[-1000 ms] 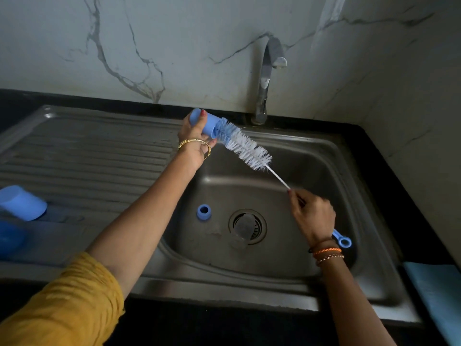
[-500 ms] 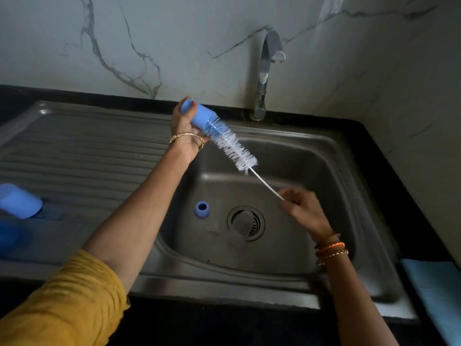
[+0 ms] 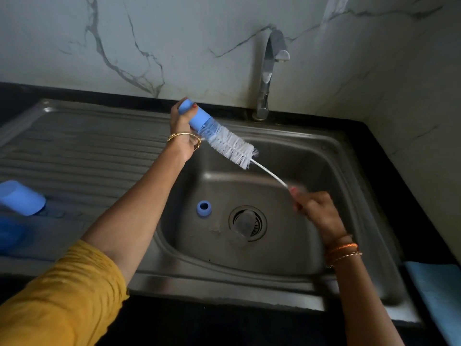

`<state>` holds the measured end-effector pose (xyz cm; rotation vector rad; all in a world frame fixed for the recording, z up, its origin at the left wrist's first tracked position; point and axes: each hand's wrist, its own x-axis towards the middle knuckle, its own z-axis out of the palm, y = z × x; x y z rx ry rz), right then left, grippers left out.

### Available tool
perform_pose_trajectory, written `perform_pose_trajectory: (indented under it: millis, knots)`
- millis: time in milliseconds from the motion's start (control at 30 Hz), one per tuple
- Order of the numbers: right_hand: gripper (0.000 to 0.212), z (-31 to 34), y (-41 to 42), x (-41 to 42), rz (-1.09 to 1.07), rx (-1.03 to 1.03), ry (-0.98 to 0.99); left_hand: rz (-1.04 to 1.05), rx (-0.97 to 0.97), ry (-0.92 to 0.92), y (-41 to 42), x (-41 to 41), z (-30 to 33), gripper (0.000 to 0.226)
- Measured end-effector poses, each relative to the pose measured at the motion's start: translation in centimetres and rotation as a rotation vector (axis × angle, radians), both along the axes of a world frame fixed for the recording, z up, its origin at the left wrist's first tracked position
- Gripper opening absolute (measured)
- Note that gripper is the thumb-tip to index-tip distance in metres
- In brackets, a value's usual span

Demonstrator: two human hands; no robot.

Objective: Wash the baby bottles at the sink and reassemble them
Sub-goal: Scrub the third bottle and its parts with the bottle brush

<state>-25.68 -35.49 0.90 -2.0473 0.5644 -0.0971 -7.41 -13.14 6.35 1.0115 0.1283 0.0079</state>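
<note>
My left hand [image 3: 181, 123] grips a small blue bottle part [image 3: 197, 117] above the sink's back left corner, its open end turned toward the basin. The tip of a white bottle brush [image 3: 228, 146] sits in that opening. My right hand [image 3: 315, 213], blurred, holds the brush's wire stem over the basin. A blue ring [image 3: 204, 208] lies on the sink floor left of the drain [image 3: 247, 223]. A clear part [image 3: 240, 227] rests on the drain. Another blue piece [image 3: 21, 198] lies on the drainboard at the far left.
The steel sink [image 3: 349, 171] has a ribbed drainboard [image 3: 82, 156] on its left. A tap [image 3: 270, 73] stands at the back, shut off. A dark blue object [image 3: 10, 237] sits at the left edge, a light blue cloth [image 3: 436, 295] at the right. Marble walls stand behind and right.
The brush has slid in and out of the blue part, pushed deeper half a second ago and drawn back out now. My right hand moved with the stem.
</note>
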Motion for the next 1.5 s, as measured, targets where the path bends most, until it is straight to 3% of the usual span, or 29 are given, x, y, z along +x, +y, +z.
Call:
perform_pose_trajectory:
  millis: [100, 167, 233, 300, 367, 433, 567, 633, 700, 733, 833, 900, 967, 1033, 1133, 1167, 1233, 1300, 1333, 1433, 1467, 1500]
  knots:
    - [0.061, 0.0, 0.0, 0.4, 0.148, 0.505, 0.383, -0.042, -0.1, -0.021, 0.4, -0.2, 0.2, 0.014]
    - [0.061, -0.3, -0.2, 0.5, 0.166, 0.523, 0.428, -0.055, -0.201, 0.0, 0.4, -0.1, 0.3, 0.011]
    - [0.044, -0.7, -0.3, 0.5, 0.123, 0.343, 0.248, -0.017, -0.218, 0.049, 0.4, 0.2, 0.5, 0.018]
    - [0.021, -0.7, -0.2, 0.2, 0.069, 0.106, -0.061, 0.097, -0.161, 0.105, 0.2, 0.4, 0.7, 0.019]
    - [0.013, -1.0, -0.2, -0.1, 0.002, -0.307, -0.281, 0.222, -0.033, 0.126, -0.1, 0.5, 0.7, 0.005]
    - [0.012, -0.8, -0.1, -0.6, -0.1, -0.636, -0.408, 0.286, 0.086, 0.133, -0.6, 0.5, 0.3, 0.008]
    - [0.009, -0.1, 0.0, -0.9, -0.224, -0.833, -0.581, 0.342, 0.194, 0.166, -1.8, 0.5, -1.3, 0.033]
    - [0.012, 0.2, -0.1, -0.8, -0.257, -0.756, -0.459, 0.374, 0.208, 0.174, -2.5, 0.1, -1.9, 0.035]
    - [0.017, 0.2, -0.5, -0.7, -0.204, -0.608, -0.179, 0.355, 0.173, 0.118, -2.9, -0.3, -2.1, 0.035]
    - [0.022, 0.3, -0.9, -0.5, -0.128, -0.429, -0.057, 0.339, 0.141, 0.078, -3.0, -0.4, -2.0, 0.036]
    - [0.034, 0.5, -1.4, -0.3, 0.108, 0.371, 0.234, 0.268, -0.01, -0.047, -2.6, -0.4, -0.9, 0.033]
    - [0.035, 0.1, -1.4, -0.1, 0.155, 0.537, 0.267, 0.182, -0.116, -0.082, -2.1, -0.1, 0.2, 0.028]
    - [0.026, -0.3, -1.0, 0.1, 0.195, 0.429, 0.14, 0.143, -0.135, -0.084, -1.5, 0.3, 1.1, 0.028]
    - [0.011, -0.3, -0.4, -0.1, 0.205, 0.168, -0.044, 0.189, -0.078, -0.071, -1.1, 1.0, 1.5, 0.03]
    - [0.008, -0.5, 0.4, -0.5, 0.018, -0.625, -0.28, 0.288, 0.125, 0.03, -0.8, 1.7, 1.1, 0.031]
    - [0.009, -0.4, 0.5, -0.6, -0.045, -0.779, -0.404, 0.302, 0.178, 0.072, -0.8, 1.7, 0.8, 0.033]
    - [0.014, -0.1, 0.8, -0.9, -0.124, -0.838, -0.563, 0.294, 0.196, 0.094, -1.1, 1.6, 0.2, 0.036]
    - [0.019, 0.1, 1.1, -0.7, -0.175, -0.668, -0.461, 0.291, 0.132, 0.036, -1.0, 1.3, 0.3, 0.033]
    - [0.022, 0.1, 1.4, -0.4, -0.145, -0.485, -0.339, 0.279, 0.077, -0.009, -0.9, 1.3, 0.6, 0.03]
    - [0.034, 0.4, 2.1, 0.5, 0.033, 0.412, 0.03, 0.152, -0.078, -0.119, 0.1, 1.3, 1.5, 0.019]
    - [0.036, 0.6, 2.2, 0.8, 0.066, 0.649, 0.168, 0.094, -0.118, -0.134, 0.4, 1.4, 1.7, 0.017]
    - [0.037, 0.4, 2.2, 0.9, 0.098, 0.755, 0.237, 0.038, -0.149, -0.133, 0.7, 1.4, 1.7, 0.014]
